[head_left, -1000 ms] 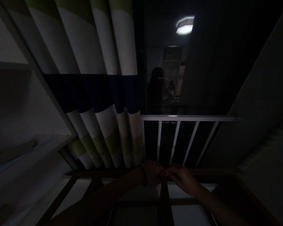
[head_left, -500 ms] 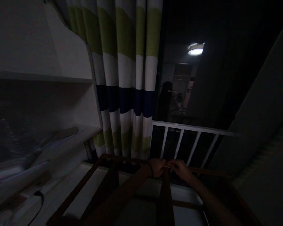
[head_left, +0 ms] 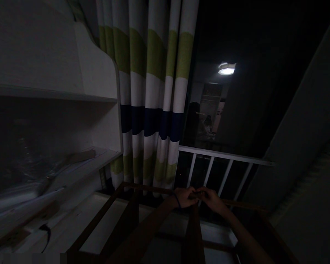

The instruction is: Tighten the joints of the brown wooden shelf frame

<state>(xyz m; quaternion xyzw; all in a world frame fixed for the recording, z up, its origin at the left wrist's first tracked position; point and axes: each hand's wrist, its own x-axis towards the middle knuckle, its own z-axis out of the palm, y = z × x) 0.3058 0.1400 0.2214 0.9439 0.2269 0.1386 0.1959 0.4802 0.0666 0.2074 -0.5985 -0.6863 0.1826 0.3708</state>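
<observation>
In dim light, a dark brown wooden frame (head_left: 151, 188) spans the lower part of the view, with a middle upright board (head_left: 194, 234). My left hand (head_left: 183, 197), with a dark band at the wrist, is at the frame's top rail, where that board meets it. Its fingers are bent and closed. Close beside it, my right hand (head_left: 213, 200) has its fingers pinched together, and the fingertips of both hands nearly meet. Something small and brownish lies between them, too dark to tell from the rail.
Left stands a white shelf unit (head_left: 100, 79) with clear plastic wrapping (head_left: 35, 157) and a black cable (head_left: 47, 233) below. A striped curtain (head_left: 154, 88) hangs behind the frame. A white railing (head_left: 209, 150) crosses the dark window (head_left: 244, 110), which reflects a lamp.
The view has tilted up slightly and shifted left. My hands have stayed at the same spot on the frame, with the fingertips drawn closer together.
</observation>
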